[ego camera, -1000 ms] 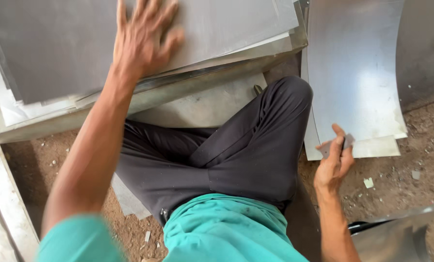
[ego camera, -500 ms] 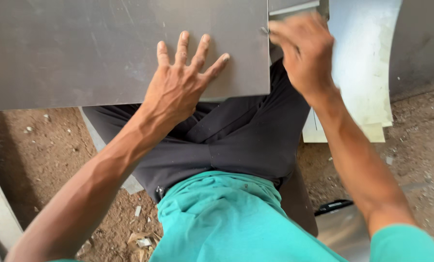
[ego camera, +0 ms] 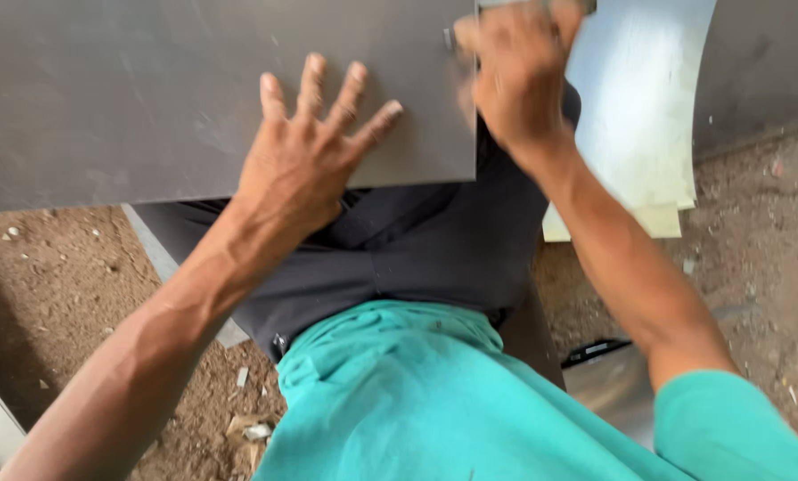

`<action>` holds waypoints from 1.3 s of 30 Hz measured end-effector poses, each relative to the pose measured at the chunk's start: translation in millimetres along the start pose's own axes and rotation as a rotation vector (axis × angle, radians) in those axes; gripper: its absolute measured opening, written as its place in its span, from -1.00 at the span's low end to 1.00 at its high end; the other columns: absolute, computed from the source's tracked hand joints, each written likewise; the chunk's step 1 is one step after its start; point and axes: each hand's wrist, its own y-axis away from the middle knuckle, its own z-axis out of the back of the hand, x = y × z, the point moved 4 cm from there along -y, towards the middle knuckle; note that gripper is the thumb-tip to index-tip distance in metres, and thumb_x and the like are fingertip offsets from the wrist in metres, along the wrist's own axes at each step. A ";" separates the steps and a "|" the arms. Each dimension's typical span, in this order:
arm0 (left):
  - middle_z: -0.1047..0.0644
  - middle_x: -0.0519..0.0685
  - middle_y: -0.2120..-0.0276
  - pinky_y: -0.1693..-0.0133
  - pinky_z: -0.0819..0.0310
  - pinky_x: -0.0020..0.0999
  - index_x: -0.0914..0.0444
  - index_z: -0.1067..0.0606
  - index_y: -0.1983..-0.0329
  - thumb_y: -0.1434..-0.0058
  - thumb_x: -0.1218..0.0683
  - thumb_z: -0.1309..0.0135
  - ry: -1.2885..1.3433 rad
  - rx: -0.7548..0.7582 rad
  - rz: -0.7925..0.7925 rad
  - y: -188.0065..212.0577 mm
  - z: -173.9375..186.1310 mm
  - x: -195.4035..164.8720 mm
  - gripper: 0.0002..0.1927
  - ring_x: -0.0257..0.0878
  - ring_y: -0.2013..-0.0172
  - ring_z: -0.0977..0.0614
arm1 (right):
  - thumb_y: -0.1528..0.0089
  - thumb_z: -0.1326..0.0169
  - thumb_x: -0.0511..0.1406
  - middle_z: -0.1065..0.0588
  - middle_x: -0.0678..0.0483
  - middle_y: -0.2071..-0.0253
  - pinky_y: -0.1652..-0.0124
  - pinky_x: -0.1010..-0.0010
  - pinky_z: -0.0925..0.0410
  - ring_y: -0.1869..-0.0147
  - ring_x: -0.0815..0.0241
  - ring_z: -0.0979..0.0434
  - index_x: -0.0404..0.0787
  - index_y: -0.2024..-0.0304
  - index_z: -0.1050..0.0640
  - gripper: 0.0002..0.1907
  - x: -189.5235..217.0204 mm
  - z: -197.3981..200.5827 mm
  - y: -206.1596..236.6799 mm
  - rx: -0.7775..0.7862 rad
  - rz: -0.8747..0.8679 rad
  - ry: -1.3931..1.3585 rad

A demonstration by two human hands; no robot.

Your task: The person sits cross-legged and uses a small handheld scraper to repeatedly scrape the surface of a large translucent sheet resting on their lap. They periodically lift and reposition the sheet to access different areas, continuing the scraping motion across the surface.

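Overhead, a large grey metal sheet (ego camera: 149, 98) fills the frame from nine o'clock round to twelve, lying across the person's lap over dark trousers (ego camera: 417, 258). At one to two o'clock a pale curved metal sheet (ego camera: 635, 107) lies on the dirt ground (ego camera: 51, 276), its lower edge stacked over another pale layer, and a darker sheet (ego camera: 764, 62) sits beyond it at the far right. A narrow grey strip (ego camera: 154, 254) pokes out from under the trousers at nine o'clock. Nothing lies between the hands and the big sheet; the teal shirt (ego camera: 417, 401) fills the six o'clock edge.

The left hand (ego camera: 305, 165) lies flat on the grey sheet near its lower right corner, fingers (ego camera: 314, 85) spread wide and straight, palm pressing down. The right hand (ego camera: 519, 71) is at twelve to one o'clock on the sheet's right edge, fingers curled in a fist around a small dark object that is blurred and cannot be identified
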 end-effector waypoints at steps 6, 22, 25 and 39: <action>-0.08 0.11 -0.49 -0.16 -0.23 0.47 -0.14 -0.14 -0.55 0.01 0.11 -0.25 0.083 0.031 0.080 -16.1 -1.1 -6.9 0.02 0.31 -0.38 -0.16 | -0.27 -0.13 -0.50 -0.56 0.04 0.24 0.14 0.23 -0.30 0.15 0.13 -0.53 -0.26 0.21 -0.61 -0.90 57.8 10.2 99.9 0.185 0.032 -0.185; -0.12 0.09 -0.49 -0.09 -0.34 0.48 -0.03 -0.21 -0.54 -0.02 -0.12 -0.29 0.158 0.007 0.129 -44.2 -7.1 -20.4 -0.03 0.30 -0.40 -0.13 | -0.21 -0.29 -0.40 -0.58 -0.01 0.28 0.20 0.33 -0.45 0.21 0.20 -0.56 -0.27 0.27 -0.65 -0.93 49.0 -20.2 76.0 0.027 -0.590 -0.330; -0.15 0.09 -0.49 -0.08 -0.35 0.43 -0.11 -0.24 -0.54 -0.02 0.06 -0.28 0.105 -0.129 0.080 -46.4 -2.0 -20.8 -0.05 0.31 -0.37 -0.18 | -0.28 -0.29 -0.38 -0.58 -0.02 0.27 0.20 0.33 -0.44 0.21 0.17 -0.57 -0.33 0.20 -0.66 -0.89 25.4 -19.1 85.3 -0.043 -0.639 -0.492; -0.13 0.10 -0.52 -0.11 -0.36 0.40 -0.09 -0.22 -0.57 0.02 0.12 -0.29 0.107 -0.068 0.077 -45.7 -7.0 -21.4 0.02 0.29 -0.40 -0.16 | -0.39 -0.19 -0.35 -0.51 0.06 0.23 0.21 0.49 -0.35 0.21 0.31 -0.44 -0.29 -0.09 -0.63 -0.76 -2.9 8.3 158.7 -0.076 -0.880 -0.350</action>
